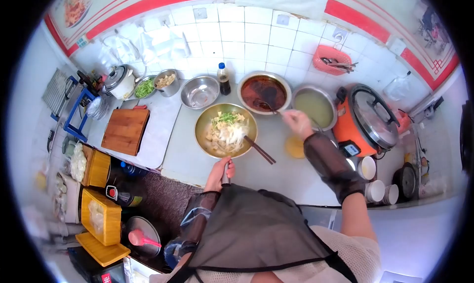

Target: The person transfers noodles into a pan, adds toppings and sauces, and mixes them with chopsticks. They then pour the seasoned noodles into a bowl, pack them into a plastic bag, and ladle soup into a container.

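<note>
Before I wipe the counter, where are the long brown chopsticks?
Head view, just right of centre: the chopsticks lean over the golden round metal pan's right rim.

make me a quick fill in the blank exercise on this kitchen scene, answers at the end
1. The pan is held by its handle in the person's ____ hand.
2. The number of chopsticks slanting over the pan's rim is ____.
3. The bottle of dark liquid has a cap coloured ____.
4. The big cooker with the silver-rimmed lid has a body coloured ____.

Missing words: left; two; blue; orange.
</note>
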Tool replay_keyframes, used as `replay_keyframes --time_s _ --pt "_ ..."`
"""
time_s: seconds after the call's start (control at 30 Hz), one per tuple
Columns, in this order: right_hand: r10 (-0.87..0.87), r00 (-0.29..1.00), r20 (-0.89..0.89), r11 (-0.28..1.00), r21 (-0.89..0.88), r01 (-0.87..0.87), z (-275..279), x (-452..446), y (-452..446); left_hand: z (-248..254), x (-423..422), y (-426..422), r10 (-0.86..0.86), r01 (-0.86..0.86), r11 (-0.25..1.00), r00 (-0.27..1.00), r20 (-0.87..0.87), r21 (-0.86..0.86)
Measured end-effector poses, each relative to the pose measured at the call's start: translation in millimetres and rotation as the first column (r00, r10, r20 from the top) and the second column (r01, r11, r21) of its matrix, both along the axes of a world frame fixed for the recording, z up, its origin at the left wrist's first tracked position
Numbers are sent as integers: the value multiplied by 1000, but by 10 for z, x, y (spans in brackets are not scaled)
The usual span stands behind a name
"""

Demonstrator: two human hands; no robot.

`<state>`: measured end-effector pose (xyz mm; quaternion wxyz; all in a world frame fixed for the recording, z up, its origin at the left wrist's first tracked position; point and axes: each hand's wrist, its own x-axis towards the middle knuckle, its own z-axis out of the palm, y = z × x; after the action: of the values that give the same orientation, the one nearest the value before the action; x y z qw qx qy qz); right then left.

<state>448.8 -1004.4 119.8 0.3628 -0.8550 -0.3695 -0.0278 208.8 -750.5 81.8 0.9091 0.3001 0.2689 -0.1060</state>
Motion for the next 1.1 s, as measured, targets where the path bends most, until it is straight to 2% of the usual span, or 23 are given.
replay_keyframes --time_s 0.03,0.07,0.1,0.17,0.2,0.27,0.3,0.37,0.47,0.5,0.57,0.6,0.67,0.83,0.9,0.97,1.03,1.07,1.1 --pt "-104 944 -313 961 212 176 -69 -19 5 -38 -2 -7 8 -8 1000 1000 -11 -25" --pt "-116 787 -606 852 347 393 -133 -6 -4 -59 -1 -22 16 -17 999 1000 -21 -49" --pt "-117 791 -601 851 350 391 -205 48 -32 -62 -1 -40 16 -16 999 1000 -15 -49" --pt "44 544 -838 568 469 676 -354 159 -91 -67 -11 -87 29 -30 998 1000 -11 -51" --pt "44 547 -836 567 471 675 -441 192 -121 -53 -13 -108 28 -29 998 1000 -8 -50" --pt "248 436 -865 370 500 783 -550 191 -169 -38 -18 -137 41 -43 998 998 -42 -53" --pt "248 437 -865 367 501 784 -558 170 -192 -41 -17 -145 38 -40 998 998 -42 -52" --pt "384 408 -829 272 523 808 -584 115 -221 -51 -31 -165 50 -52 997 998 -42 -48" --pt "365 457 -811 234 555 798 -628 92 -192 -81 -48 -174 42 -46 997 997 -59 -62" --pt "368 461 -808 232 559 796 -517 28 -134 -120 -71 -168 42 -45 997 998 -54 -59" --pt "-43 639 -768 549 516 657 -272 -49 -2 -129 -75 -158 17 -18 996 1000 -17 -87" --pt "-43 639 -768 549 516 657 -260 -49 57 -120 -71 -167 16 -17 996 1000 -17 -87" --pt "-236 898 -372 747 521 413 -233 -33 161 -95 -64 -195 31 -33 997 999 -33 -77" --pt "-230 929 -289 815 464 346 -377 332 483 -94 -96 -197 30 -31 998 999 -22 -61" --pt "-236 963 -133 877 398 270 -536 489 592 -115 -117 -181 38 -39 997 999 -15 -64" --pt "-227 960 -165 863 422 277 -540 500 705 -131 -144 -176 32 -32 998 999 0 -53" --pt "-196 851 -487 803 419 425 -302 358 783 -148 -153 -182 56 -57 997 998 -18 -49" --pt "-194 851 -489 805 417 422 -298 371 793 -152 -154 -183 73 -74 996 997 -34 -41" --pt "-198 795 -574 750 434 500 -278 412 803 -153 -157 -178 76 -77 996 997 -35 -41"
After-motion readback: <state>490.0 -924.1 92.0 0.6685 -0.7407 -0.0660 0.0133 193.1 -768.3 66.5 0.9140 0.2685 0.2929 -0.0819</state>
